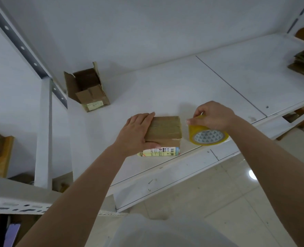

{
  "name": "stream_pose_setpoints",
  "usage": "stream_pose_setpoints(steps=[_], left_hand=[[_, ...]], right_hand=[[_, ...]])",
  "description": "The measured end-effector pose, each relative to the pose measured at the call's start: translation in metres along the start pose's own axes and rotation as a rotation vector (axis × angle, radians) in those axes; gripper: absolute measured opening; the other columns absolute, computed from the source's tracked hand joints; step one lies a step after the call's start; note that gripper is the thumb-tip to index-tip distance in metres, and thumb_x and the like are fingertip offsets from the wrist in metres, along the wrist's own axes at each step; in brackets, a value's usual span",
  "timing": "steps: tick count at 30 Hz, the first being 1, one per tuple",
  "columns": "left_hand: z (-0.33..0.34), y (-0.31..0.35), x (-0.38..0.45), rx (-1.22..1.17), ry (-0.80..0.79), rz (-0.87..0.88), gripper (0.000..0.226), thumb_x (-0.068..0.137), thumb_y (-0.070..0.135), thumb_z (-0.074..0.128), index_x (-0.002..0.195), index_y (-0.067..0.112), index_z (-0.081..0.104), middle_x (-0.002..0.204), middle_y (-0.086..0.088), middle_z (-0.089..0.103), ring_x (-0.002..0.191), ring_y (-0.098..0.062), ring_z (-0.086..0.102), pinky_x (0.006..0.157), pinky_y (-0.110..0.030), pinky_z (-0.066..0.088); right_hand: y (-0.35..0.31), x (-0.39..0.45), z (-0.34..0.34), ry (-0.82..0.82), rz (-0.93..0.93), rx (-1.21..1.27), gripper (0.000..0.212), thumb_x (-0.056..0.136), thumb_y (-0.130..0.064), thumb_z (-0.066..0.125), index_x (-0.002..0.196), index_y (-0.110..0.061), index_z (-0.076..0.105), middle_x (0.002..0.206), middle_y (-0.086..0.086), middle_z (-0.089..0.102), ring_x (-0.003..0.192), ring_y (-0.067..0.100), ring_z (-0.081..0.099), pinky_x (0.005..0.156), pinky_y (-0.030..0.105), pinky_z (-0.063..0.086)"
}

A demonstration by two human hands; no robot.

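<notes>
Two cartons on the white shelf: open carton at ten o'clock, closed carton at centre. Pressed the closed carton's left end under left grip, fingers straight and flat. Clamped right grip on the tape roll at three o'clock, just beside it. Likely best pulled taut, aligned over the seam, carton pinned firmly.

Closed box on shelf, tape roll right, open box behind-left
</notes>
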State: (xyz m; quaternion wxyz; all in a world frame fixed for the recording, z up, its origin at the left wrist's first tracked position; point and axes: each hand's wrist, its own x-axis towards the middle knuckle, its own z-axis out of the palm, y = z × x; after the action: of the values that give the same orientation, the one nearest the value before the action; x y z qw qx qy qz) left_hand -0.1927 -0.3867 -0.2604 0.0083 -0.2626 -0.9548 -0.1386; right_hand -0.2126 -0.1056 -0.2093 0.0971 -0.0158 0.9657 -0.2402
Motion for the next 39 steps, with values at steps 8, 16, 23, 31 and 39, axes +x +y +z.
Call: stream_pose_setpoints(steps=[8, 16, 23, 31, 39], left_hand=[[-0.002, -0.003, 0.003, 0.012, -0.031, 0.018, 0.106, 0.073, 0.073, 0.059, 0.154, 0.017, 0.019, 0.151, -0.006, 0.032, 0.138, -0.025, 0.028, 0.118, -0.048, 0.015], [-0.029, -0.021, 0.013, 0.326, -0.184, 0.037, 0.104, 0.079, 0.077, 0.040, 0.156, 0.018, 0.000, 0.163, -0.004, 0.008, 0.150, -0.028, 0.003, 0.117, -0.054, 0.002], [0.003, 0.032, 0.015, 0.317, -0.184, 0.067, 0.075, 0.098, 0.056, 0.028, 0.154, 0.025, -0.012, 0.163, 0.000, -0.015, 0.149, -0.027, -0.013, 0.119, -0.052, 0.005], [-0.033, -0.001, -0.017, -0.400, 0.332, -0.344, 0.045, 0.100, 0.027, 0.050, 0.143, 0.016, 0.045, 0.150, -0.004, 0.043, 0.143, -0.023, 0.032, 0.115, -0.036, 0.026], [-0.015, -0.017, -0.078, 0.130, -0.324, -0.899, 0.064, 0.080, 0.056, 0.067, 0.121, 0.010, 0.049, 0.108, -0.005, 0.047, 0.111, -0.027, 0.052, 0.075, -0.033, 0.038]], right_hand=[[-0.005, 0.011, 0.012, -0.050, 0.066, -0.144, 0.039, 0.075, -0.069, 0.064, 0.081, -0.031, 0.067, 0.079, -0.017, 0.059, 0.070, 0.001, 0.051, 0.059, 0.025, 0.030], [-0.018, 0.019, 0.024, -0.023, 0.049, -0.055, 0.039, 0.073, -0.071, 0.063, 0.082, -0.033, 0.065, 0.088, -0.015, 0.059, 0.084, 0.012, 0.057, 0.062, 0.027, 0.034], [-0.023, 0.024, 0.029, -0.013, -0.016, -0.006, 0.026, 0.076, -0.062, 0.068, 0.089, -0.039, 0.069, 0.099, -0.016, 0.060, 0.094, 0.011, 0.057, 0.073, 0.030, 0.039], [-0.026, 0.024, 0.033, -0.004, -0.020, -0.008, 0.018, 0.080, -0.058, 0.067, 0.085, -0.042, 0.072, 0.094, -0.019, 0.066, 0.091, 0.008, 0.058, 0.068, 0.027, 0.038], [-0.049, 0.031, 0.042, 0.016, -0.024, -0.030, 0.020, 0.078, -0.061, 0.067, 0.077, -0.041, 0.068, 0.085, -0.020, 0.063, 0.088, 0.008, 0.056, 0.068, 0.028, 0.038]])
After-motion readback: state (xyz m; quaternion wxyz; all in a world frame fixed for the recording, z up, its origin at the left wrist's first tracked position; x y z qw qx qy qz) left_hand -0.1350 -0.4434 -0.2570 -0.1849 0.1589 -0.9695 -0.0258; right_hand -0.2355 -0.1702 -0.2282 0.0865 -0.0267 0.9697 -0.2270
